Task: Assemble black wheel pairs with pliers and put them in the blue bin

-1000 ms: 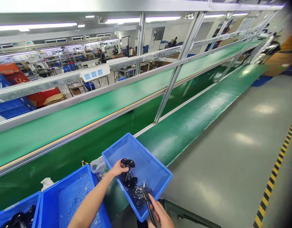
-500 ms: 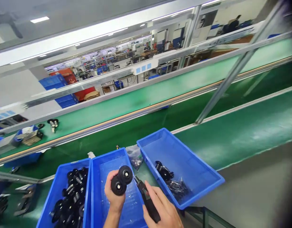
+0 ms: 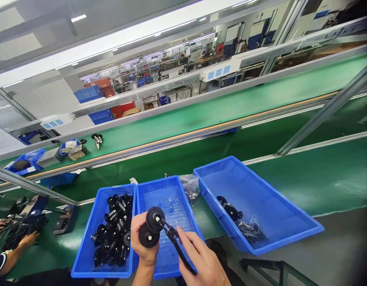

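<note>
In my left hand (image 3: 146, 254) are two black round wheel-like parts (image 3: 155, 219), one above the other, each with a small pale metal centre. The fingers wrap round them from behind, so their lower ends are hidden. My right hand (image 3: 201, 258) grips black-handled pliers (image 3: 174, 235). The slim tips of the pliers reach the centre of the upper part. Both hands are above the middle blue bin (image 3: 159, 180), where small clear or shiny bits lie scattered.
A left blue bin (image 3: 78, 254) holds many black parts (image 3: 114, 226). In the right blue bin (image 3: 278, 198) lie black pieces and thin metal pieces (image 3: 251, 229). A clear plastic bag (image 3: 191, 186) sits between bins. At far left, another person's hands (image 3: 28, 239) work beside a black device (image 3: 64, 220).
The pliers' tips have gone from beside the black parts to the centre of the upper one. The handles have turned in my right hand. My view has shifted left, showing the other person's hands.
</note>
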Available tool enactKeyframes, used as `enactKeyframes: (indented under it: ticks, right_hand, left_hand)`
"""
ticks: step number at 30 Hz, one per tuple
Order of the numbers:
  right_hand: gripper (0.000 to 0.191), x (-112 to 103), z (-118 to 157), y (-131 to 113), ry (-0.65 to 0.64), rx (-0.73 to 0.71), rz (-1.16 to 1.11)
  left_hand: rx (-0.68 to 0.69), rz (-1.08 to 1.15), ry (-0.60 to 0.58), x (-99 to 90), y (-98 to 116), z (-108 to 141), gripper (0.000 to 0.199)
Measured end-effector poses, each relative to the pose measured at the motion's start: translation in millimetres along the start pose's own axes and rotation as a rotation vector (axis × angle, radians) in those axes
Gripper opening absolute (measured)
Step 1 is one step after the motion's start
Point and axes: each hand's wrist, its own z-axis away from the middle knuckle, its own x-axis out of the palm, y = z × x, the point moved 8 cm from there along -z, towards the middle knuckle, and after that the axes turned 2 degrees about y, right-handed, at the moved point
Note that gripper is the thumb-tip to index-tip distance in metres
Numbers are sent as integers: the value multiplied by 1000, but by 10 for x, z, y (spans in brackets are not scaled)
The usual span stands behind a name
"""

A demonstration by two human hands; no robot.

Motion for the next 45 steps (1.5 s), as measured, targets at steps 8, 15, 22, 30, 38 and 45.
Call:
enactKeyframes:
  ticks: [8, 15, 22, 30, 38, 45]
  right_hand:
    - [76, 159, -6, -163, -7, 0, -26]
    - [79, 240, -15, -235, -44, 33, -8]
    - [87, 303, -20, -318, -64, 45, -49]
    - [85, 432, 59, -201, -90, 125, -276]
    - [68, 403, 146, -74, 79, 242, -406]
    - [67, 273, 135, 227, 35, 395, -345]
  left_hand:
    - [38, -14, -23, -151, -28, -63, 24]
    - [67, -32, 2, -233, -37, -76, 23]
    - [119, -10, -14, -300, -121, -29, 25]
    - [132, -72, -79, -313, -143, -27, 28]
    - [148, -81, -195, -158, -99, 28, 21]
    - [-170, -148, -160, -159, -246, 35, 18]
